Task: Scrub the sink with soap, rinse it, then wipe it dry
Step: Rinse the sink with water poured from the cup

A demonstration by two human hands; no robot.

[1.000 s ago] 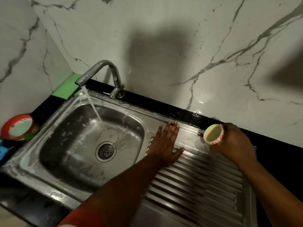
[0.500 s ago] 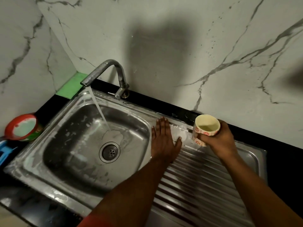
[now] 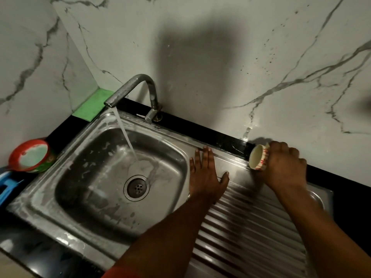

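The steel sink has soap streaks on its rim and basin. Water runs from the curved tap and lands near the drain. My left hand lies flat with straight fingers on the strip between the basin and the ribbed drainboard. My right hand grips a small cream cup with red marks, tipped on its side with its mouth facing left, low over the back of the drainboard.
A red tub of white soap stands on the black counter at the far left, with a blue object below it. A green sponge or pad lies in the back corner. Marble wall rises right behind the sink.
My right hand has tipped the cup from upright onto its side and moved it right, toward the wall. My left hand has slid a little along the drainboard's top edge.
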